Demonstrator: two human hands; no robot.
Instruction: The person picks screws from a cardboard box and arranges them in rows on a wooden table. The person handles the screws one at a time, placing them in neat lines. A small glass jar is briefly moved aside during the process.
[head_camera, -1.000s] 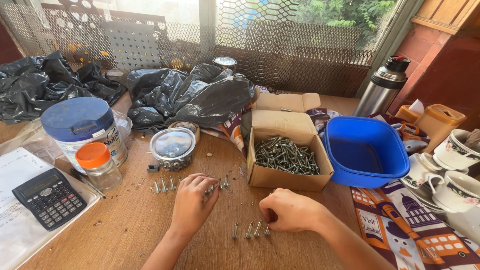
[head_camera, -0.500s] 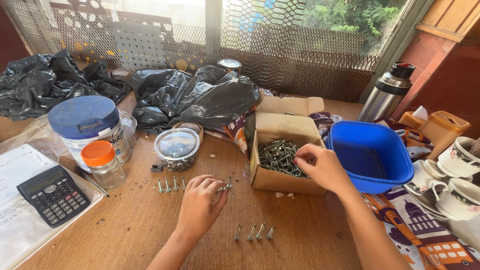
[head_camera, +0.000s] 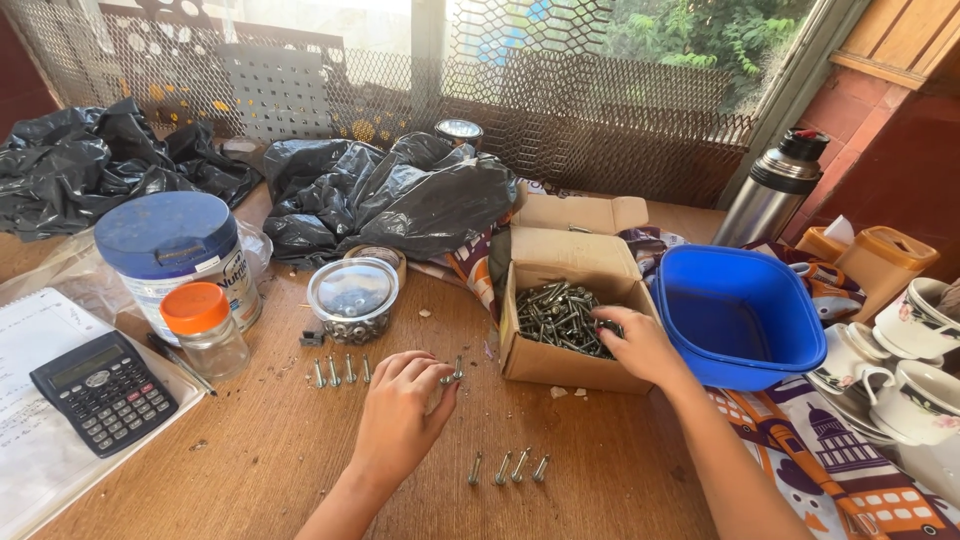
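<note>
My left hand (head_camera: 402, 410) rests on the wooden table (head_camera: 250, 460) and pinches a screw (head_camera: 456, 371) between thumb and fingers. My right hand (head_camera: 640, 345) reaches into an open cardboard box (head_camera: 560, 362), its fingers on the pile of dark screws (head_camera: 555, 315) inside. A row of several screws (head_camera: 340, 372) lies left of my left hand. Another row of several screws (head_camera: 508, 467) lies near the table's front.
A blue plastic tub (head_camera: 740, 315) stands right of the box. A clear lidded container (head_camera: 352, 298), an orange-capped jar (head_camera: 203, 328), a blue-lidded can (head_camera: 175, 255) and a calculator (head_camera: 103, 392) stand left. Black plastic bags (head_camera: 400, 195) lie behind. Thermos (head_camera: 775, 190) and cups (head_camera: 915, 350) right.
My right hand went from the table's front, where it left screws, up into the cardboard box. My left hand stayed by the table's middle holding a screw.
</note>
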